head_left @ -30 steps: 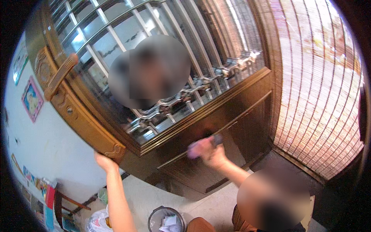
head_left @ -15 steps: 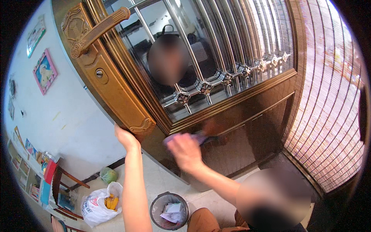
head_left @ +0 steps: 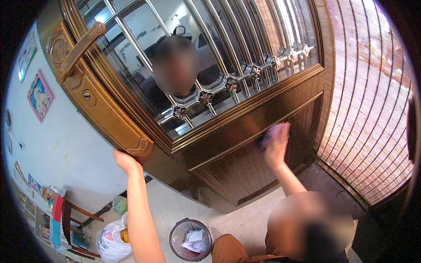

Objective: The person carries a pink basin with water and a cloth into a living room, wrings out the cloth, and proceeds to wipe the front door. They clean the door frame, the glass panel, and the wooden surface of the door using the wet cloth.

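A dark brown door (head_left: 245, 118) with a glazed upper part and metal bars (head_left: 228, 83) stands tilted across my view. My left hand (head_left: 127, 162) grips its edge just below the bronze lock plate (head_left: 115, 120); the fingertips go out of sight behind the edge. A lever handle (head_left: 81, 52) sticks out at the top of that plate. With my right hand (head_left: 276, 147) I press a purple cloth (head_left: 265, 139) against the lower panel, toward its right side. Part of the cloth is covered by the hand.
Below the door on the pale floor stands a dark bin (head_left: 172, 239) with papers inside. A white plastic bag (head_left: 115, 243) and a wooden chair (head_left: 83, 212) are at lower left. A ribbed curtain (head_left: 364, 101) hangs at the right, beside a dark mat (head_left: 331, 184).
My right hand has moved with the cloth from the panel's left end to the right and up. The door appears shifted left in view, my left hand still at its edge.
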Motion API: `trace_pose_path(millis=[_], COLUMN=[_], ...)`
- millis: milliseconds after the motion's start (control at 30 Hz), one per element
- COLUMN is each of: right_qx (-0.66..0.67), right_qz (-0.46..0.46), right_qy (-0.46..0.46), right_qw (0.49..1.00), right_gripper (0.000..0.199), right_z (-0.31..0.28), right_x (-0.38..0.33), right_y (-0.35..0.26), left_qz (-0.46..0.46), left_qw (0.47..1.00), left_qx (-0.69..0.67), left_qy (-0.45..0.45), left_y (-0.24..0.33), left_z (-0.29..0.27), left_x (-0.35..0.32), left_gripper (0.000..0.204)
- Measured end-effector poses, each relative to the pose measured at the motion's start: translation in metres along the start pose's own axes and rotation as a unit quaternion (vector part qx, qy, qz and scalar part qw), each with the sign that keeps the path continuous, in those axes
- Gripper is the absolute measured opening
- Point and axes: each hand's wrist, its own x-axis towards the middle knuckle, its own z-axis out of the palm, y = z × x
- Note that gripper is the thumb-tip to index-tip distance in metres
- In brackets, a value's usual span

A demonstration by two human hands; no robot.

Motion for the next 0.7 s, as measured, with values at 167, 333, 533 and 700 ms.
trace_pose_path(millis=[167,333,533,700], right_qx=[0.232,0.19,0.119,0.115], right_qz=[0.261,0.139,0.138,0.302], right_qy=[0.185,-0.011,-0.032,0.171], right_qw=[0.919,0.972,0.983,0.931], right_gripper=[0.055,0.067,0.046,0.055], right_z=[-0.006,0.012,-0.01,-0.032], right_x=[0.034,-0.027,-0.012,0.045], right_y=[0.044,-0.056,0.06,0.153], left_qz=[-0.023,-0.064,-0.036,-0.056], left_qw=[0.999,0.997,0.998,0.996], left_qx=[0.012,0.031,0.038,0.045], left_qy=[0.031,0.02,0.021,0.06], left_y=[-0.002,-0.004,0.001,0.009], left_z=[0.008,-0.003,-0.003,0.019], left_x=[-0.004,0.002,0.004,-0.01], left_gripper=[0.038,0.04,0.039,0.041])
